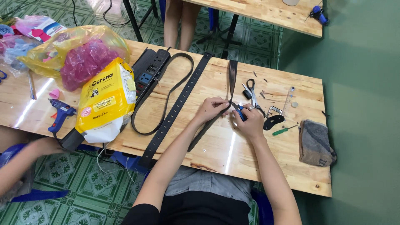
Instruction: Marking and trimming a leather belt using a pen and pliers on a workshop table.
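Note:
A narrow black strap [232, 79] runs down the wooden table [250, 150] from its far edge toward me. My left hand [211, 109] pinches this strap near its middle. My right hand [250, 121] is closed on blue-handled pliers [239, 111], whose tip meets the strap right beside my left fingers. A wider black belt with a row of holes [177, 106] lies diagonally to the left, and a looped black belt [166, 98] lies further left.
Scissors [252, 92], a green screwdriver [284, 131], a black oval piece [273, 122] and a grey folded cloth [315, 143] lie right. A black power strip [148, 73], yellow packet [106, 102], blue glue gun [60, 114] and plastic bags [79, 52] lie left. Another person's arm [25, 160] reaches in at lower left.

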